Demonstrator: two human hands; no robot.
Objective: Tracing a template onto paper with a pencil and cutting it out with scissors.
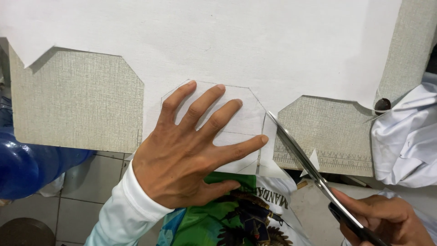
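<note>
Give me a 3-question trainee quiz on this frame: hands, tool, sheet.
1. True or false: the left hand lies flat, fingers spread, on the white sheet.
2. What does the right hand hold? A) pencil B) scissors C) ruler
3. Fill in: the scissors blades meet the sheet at the ___ side of the outlined shape.

Key
1. True.
2. B, scissors, gripped at the handles.
3. Right, beside the index fingertip, over the table edge.
</note>
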